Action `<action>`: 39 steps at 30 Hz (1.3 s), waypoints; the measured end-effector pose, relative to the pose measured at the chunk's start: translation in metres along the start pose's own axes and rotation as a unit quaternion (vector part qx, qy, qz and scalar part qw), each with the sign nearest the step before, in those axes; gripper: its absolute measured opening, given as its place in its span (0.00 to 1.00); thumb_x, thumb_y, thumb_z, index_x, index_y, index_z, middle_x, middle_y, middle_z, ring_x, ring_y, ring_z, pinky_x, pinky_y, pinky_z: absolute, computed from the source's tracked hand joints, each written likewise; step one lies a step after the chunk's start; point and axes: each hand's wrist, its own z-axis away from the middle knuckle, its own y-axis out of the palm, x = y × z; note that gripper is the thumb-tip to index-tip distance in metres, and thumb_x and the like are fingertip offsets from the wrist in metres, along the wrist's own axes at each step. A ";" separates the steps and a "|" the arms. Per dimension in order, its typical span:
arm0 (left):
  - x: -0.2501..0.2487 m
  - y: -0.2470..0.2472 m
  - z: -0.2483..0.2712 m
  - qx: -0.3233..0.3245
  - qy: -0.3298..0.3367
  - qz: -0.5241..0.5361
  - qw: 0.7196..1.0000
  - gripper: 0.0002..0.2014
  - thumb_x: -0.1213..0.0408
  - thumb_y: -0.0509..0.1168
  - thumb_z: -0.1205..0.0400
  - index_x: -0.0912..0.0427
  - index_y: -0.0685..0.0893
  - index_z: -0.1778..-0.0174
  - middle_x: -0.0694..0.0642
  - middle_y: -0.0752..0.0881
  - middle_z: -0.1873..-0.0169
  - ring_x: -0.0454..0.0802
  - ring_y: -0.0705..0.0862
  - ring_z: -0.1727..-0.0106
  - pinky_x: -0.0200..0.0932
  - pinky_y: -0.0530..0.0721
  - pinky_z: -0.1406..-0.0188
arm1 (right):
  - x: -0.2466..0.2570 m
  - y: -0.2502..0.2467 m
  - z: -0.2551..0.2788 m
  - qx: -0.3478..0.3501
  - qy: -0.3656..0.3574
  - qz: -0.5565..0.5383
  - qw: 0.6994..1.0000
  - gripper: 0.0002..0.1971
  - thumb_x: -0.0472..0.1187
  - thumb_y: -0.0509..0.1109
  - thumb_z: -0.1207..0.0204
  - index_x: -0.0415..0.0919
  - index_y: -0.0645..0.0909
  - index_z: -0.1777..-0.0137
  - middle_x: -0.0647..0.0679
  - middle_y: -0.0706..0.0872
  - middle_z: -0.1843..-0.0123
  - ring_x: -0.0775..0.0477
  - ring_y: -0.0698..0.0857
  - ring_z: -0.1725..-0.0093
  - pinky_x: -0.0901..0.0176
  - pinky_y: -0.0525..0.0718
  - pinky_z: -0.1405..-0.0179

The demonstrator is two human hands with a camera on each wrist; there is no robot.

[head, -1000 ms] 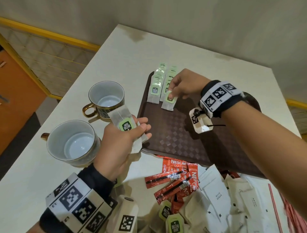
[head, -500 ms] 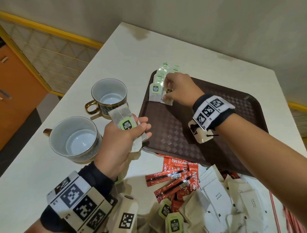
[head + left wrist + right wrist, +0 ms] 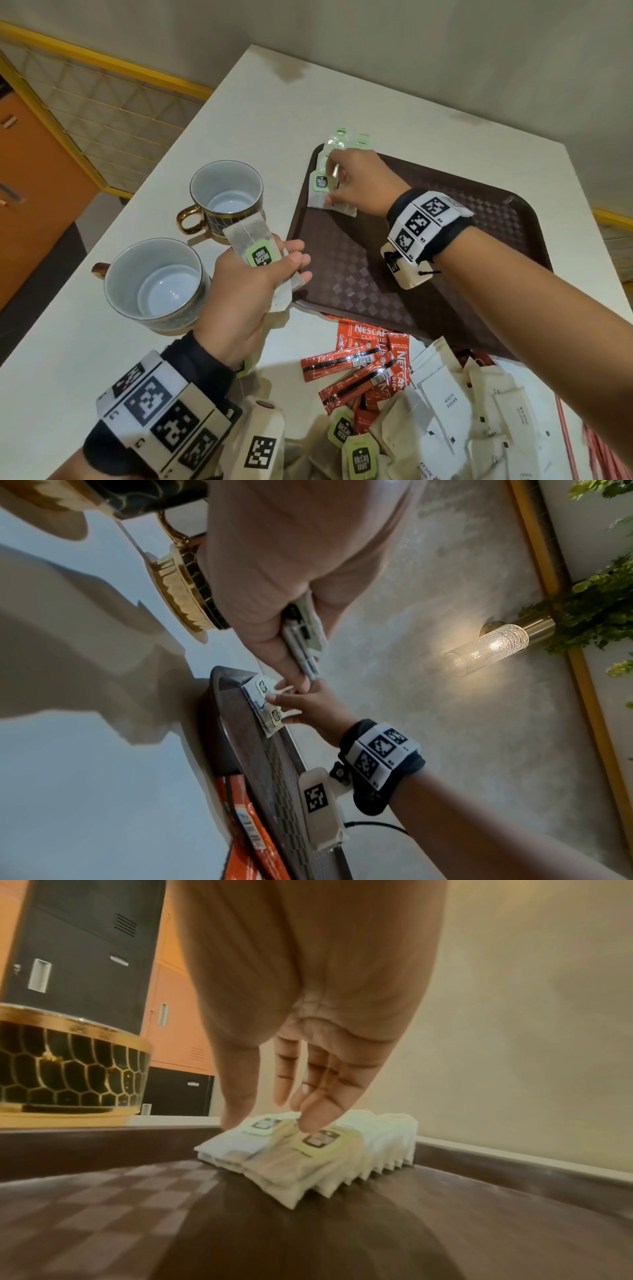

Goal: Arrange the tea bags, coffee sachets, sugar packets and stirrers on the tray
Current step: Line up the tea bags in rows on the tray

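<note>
The right hand (image 3: 359, 181) presses loose fingertips on the tea bags (image 3: 308, 1145) rowed in the tray's (image 3: 479, 240) far-left corner. The left hand (image 3: 246, 291) grips spare bags (image 3: 255, 245) at the near-left edge, long axis pointing toward that row.

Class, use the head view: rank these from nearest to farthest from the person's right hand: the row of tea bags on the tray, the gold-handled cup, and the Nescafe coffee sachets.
1. Row of tea bags: in the tray's far left corner, under the right hand.
2. Gold-handled cup: left of the tray, on the table.
3. Nescafe coffee sachets: off the tray, past its near edge.
</note>
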 end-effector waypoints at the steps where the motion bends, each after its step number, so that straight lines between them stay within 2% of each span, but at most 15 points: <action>1: -0.001 0.000 0.000 -0.001 0.000 0.002 1.000 0.08 0.76 0.70 0.23 0.60 0.84 0.53 0.57 0.92 0.50 0.53 0.92 0.48 0.49 0.90 0.50 | 0.004 0.001 -0.003 -0.009 -0.010 0.003 1.000 0.21 0.41 0.80 0.31 0.39 0.79 0.40 0.47 0.78 0.52 0.46 0.79 0.52 0.57 0.75 0.57; 4: -0.002 0.002 0.000 -0.007 -0.002 0.001 1.000 0.09 0.76 0.71 0.23 0.61 0.83 0.50 0.57 0.91 0.49 0.53 0.91 0.48 0.49 0.90 0.49 | 0.013 0.006 -0.011 0.002 -0.030 0.039 0.999 0.25 0.40 0.77 0.29 0.41 0.77 0.32 0.45 0.77 0.45 0.47 0.76 0.48 0.57 0.73 0.54; 8: -0.004 0.004 0.000 -0.015 -0.008 0.009 1.000 0.11 0.75 0.71 0.23 0.61 0.81 0.47 0.58 0.91 0.48 0.54 0.91 0.48 0.51 0.89 0.47 | 0.012 0.010 -0.013 0.029 -0.019 0.085 0.996 0.23 0.42 0.76 0.27 0.39 0.77 0.33 0.40 0.78 0.38 0.40 0.79 0.41 0.56 0.72 0.53; 13: -0.006 0.004 -0.001 -0.006 -0.013 0.023 1.000 0.12 0.75 0.71 0.23 0.64 0.82 0.44 0.60 0.91 0.48 0.54 0.91 0.49 0.48 0.91 0.52 | 0.010 0.002 -0.007 0.000 -0.005 0.043 0.999 0.23 0.42 0.78 0.29 0.38 0.76 0.37 0.43 0.77 0.45 0.44 0.77 0.49 0.56 0.73 0.56; 15: -0.007 0.004 -0.002 -0.003 -0.023 0.048 0.999 0.13 0.74 0.71 0.22 0.65 0.82 0.43 0.62 0.90 0.47 0.54 0.92 0.49 0.47 0.92 0.54 | 0.008 -0.001 -0.001 -0.017 -0.003 0.033 0.999 0.19 0.39 0.77 0.29 0.36 0.77 0.41 0.45 0.77 0.49 0.44 0.78 0.52 0.56 0.73 0.58; 19: -0.014 0.007 -0.004 0.009 -0.078 0.125 0.989 0.15 0.72 0.67 0.18 0.67 0.78 0.36 0.65 0.88 0.42 0.58 0.90 0.46 0.50 0.92 0.57 | 0.000 0.008 0.012 0.047 0.020 0.058 0.997 0.09 0.31 0.70 0.26 0.33 0.81 0.46 0.39 0.84 0.48 0.38 0.82 0.47 0.53 0.80 0.52; 21: -0.018 0.010 -0.004 0.029 -0.109 0.148 0.983 0.13 0.69 0.64 0.15 0.67 0.77 0.36 0.66 0.87 0.41 0.59 0.89 0.46 0.53 0.91 0.58 | -0.003 0.011 0.017 0.045 0.039 0.046 0.997 0.08 0.31 0.71 0.25 0.34 0.81 0.47 0.39 0.84 0.46 0.37 0.83 0.45 0.54 0.80 0.49; 24: -0.021 0.012 -0.006 0.073 -0.121 0.158 0.977 0.08 0.64 0.59 0.12 0.65 0.80 0.46 0.65 0.86 0.42 0.60 0.88 0.45 0.55 0.89 0.55 | -0.001 0.006 0.031 -0.003 0.049 0.001 0.999 0.10 0.38 0.75 0.26 0.37 0.81 0.47 0.41 0.84 0.47 0.42 0.82 0.47 0.59 0.76 0.55; 26: -0.021 0.014 -0.007 0.108 -0.102 0.147 0.978 0.11 0.62 0.56 0.11 0.63 0.82 0.45 0.64 0.87 0.40 0.60 0.88 0.43 0.53 0.88 0.49 | 0.011 -0.005 0.053 -0.059 0.055 -0.071 0.994 0.08 0.41 0.74 0.25 0.38 0.83 0.51 0.44 0.85 0.53 0.51 0.81 0.57 0.69 0.73 0.63; 28: -0.020 0.017 -0.006 0.142 -0.081 0.141 0.977 0.13 0.62 0.55 0.11 0.60 0.82 0.40 0.62 0.87 0.38 0.58 0.88 0.39 0.51 0.87 0.44 | 0.030 -0.017 0.085 -0.103 0.073 -0.213 0.969 0.10 0.43 0.73 0.22 0.35 0.82 0.58 0.48 0.84 0.64 0.57 0.79 0.67 0.72 0.76 0.67; 31: -0.019 0.025 -0.002 0.184 -0.063 0.148 0.970 0.15 0.61 0.53 0.11 0.58 0.81 0.34 0.60 0.87 0.37 0.57 0.86 0.36 0.50 0.86 0.40 | 0.057 -0.028 0.135 -0.105 0.097 -0.398 0.906 0.17 0.45 0.72 0.21 0.28 0.81 0.58 0.47 0.83 0.70 0.54 0.80 0.73 0.64 0.78 0.75; 34: -0.012 0.033 0.001 0.226 -0.058 0.151 0.960 0.17 0.59 0.52 0.10 0.57 0.78 0.29 0.62 0.85 0.33 0.58 0.84 0.32 0.51 0.83 0.35 | 0.073 -0.021 0.164 -0.105 0.119 -0.414 0.896 0.19 0.49 0.76 0.24 0.29 0.83 0.58 0.49 0.83 0.72 0.57 0.80 0.75 0.65 0.77 0.76; 36: -0.007 0.037 0.004 0.238 -0.065 0.148 0.958 0.18 0.58 0.53 0.11 0.56 0.77 0.28 0.63 0.82 0.30 0.58 0.82 0.29 0.53 0.80 0.32 | 0.075 -0.014 0.173 -0.136 0.126 -0.378 0.907 0.14 0.50 0.79 0.29 0.39 0.84 0.60 0.57 0.81 0.73 0.64 0.79 0.74 0.70 0.75 0.72; 38: -0.003 0.042 0.009 0.246 -0.086 0.158 0.952 0.17 0.56 0.52 0.11 0.57 0.80 0.32 0.66 0.80 0.28 0.60 0.80 0.28 0.55 0.80 0.32 | 0.075 -0.009 0.179 -0.159 0.136 -0.349 0.913 0.11 0.51 0.81 0.32 0.48 0.83 0.58 0.60 0.80 0.71 0.66 0.78 0.72 0.74 0.73 0.70; 39: -0.001 0.044 0.011 0.252 -0.094 0.165 0.949 0.18 0.55 0.52 0.11 0.59 0.81 0.34 0.67 0.79 0.28 0.61 0.79 0.27 0.56 0.80 0.33 | 0.074 -0.007 0.181 -0.167 0.138 -0.347 0.913 0.12 0.51 0.82 0.33 0.47 0.84 0.56 0.60 0.80 0.69 0.65 0.77 0.71 0.74 0.72 0.70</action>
